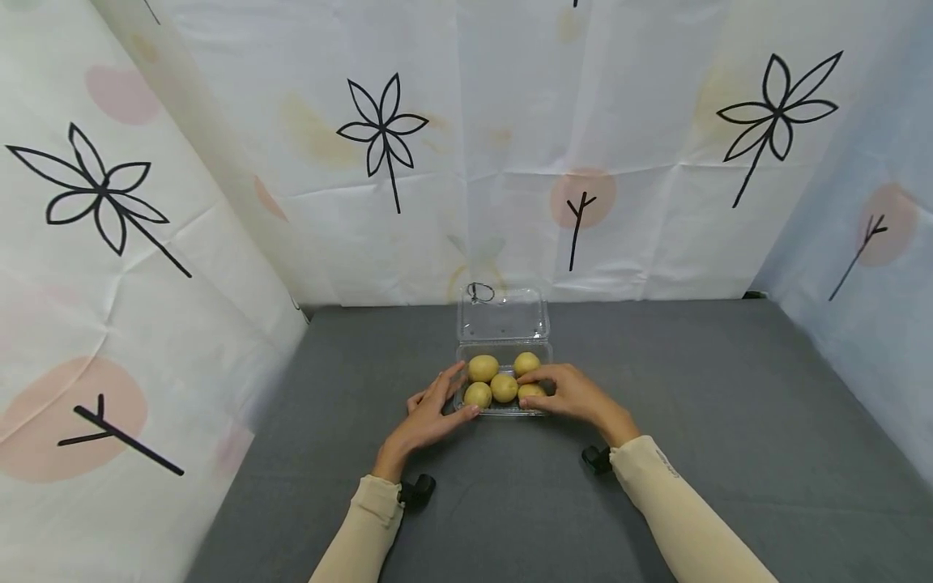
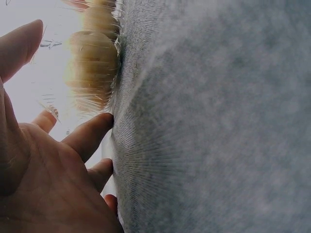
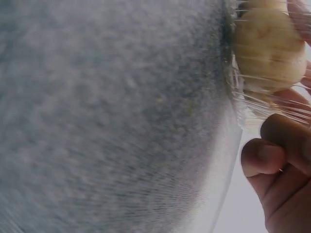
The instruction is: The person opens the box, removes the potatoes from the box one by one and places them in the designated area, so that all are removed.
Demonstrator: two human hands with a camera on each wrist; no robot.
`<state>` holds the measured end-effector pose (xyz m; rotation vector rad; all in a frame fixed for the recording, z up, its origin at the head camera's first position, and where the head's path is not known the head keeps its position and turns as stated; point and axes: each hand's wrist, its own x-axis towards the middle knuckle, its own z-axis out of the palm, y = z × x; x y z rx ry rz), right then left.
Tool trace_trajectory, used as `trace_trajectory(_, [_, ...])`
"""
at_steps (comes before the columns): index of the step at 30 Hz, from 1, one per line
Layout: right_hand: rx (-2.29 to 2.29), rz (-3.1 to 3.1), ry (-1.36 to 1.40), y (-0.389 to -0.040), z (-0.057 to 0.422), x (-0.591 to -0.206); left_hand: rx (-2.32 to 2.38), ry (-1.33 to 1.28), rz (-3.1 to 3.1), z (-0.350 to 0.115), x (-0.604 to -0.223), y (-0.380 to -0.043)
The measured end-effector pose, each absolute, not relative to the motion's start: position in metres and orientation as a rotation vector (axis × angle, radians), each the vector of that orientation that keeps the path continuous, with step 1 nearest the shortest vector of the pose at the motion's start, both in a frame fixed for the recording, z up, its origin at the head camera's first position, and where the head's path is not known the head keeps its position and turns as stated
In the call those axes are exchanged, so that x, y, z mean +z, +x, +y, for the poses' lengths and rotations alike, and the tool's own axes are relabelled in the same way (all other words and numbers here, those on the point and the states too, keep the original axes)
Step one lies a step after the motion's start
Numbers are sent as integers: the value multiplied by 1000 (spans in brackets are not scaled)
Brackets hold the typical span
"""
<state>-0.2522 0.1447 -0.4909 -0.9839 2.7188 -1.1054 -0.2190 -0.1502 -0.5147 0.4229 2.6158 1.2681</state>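
A clear plastic clamshell box (image 1: 503, 411) sits on the grey table with its hinged lid (image 1: 503, 320) raised at the back. Several round yellow potatoes lie inside, among them a middle one (image 1: 504, 388) and a front-left one (image 1: 478, 395). My left hand (image 1: 430, 417) touches the box's left side, fingers extended and thumb at the front corner. With thumb and fingers, my right hand (image 1: 579, 397) pinches the front-right potato (image 1: 531, 391), partly covering it. Through the clear wall, a potato (image 3: 267, 48) shows close to the right fingers in the right wrist view.
Grey cloth covers the table (image 1: 503, 502) around the box. Behind it hangs a white curtain (image 1: 510, 227) with printed flowers, close to the raised lid. Similar curtains close off the left and right sides. A black wrist device (image 1: 418, 491) sits at the left cuff.
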Motion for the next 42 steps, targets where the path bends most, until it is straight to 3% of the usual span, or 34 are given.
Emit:
trace_trajectory(14, [-1169, 2860, -936, -247, 145, -495, 1292, 437, 2609, -150, -514, -218])
trace_trajectory(42, [-1806, 2765, -823, -219, 143, -489, 1290, 457, 2596, -151, -513, -217])
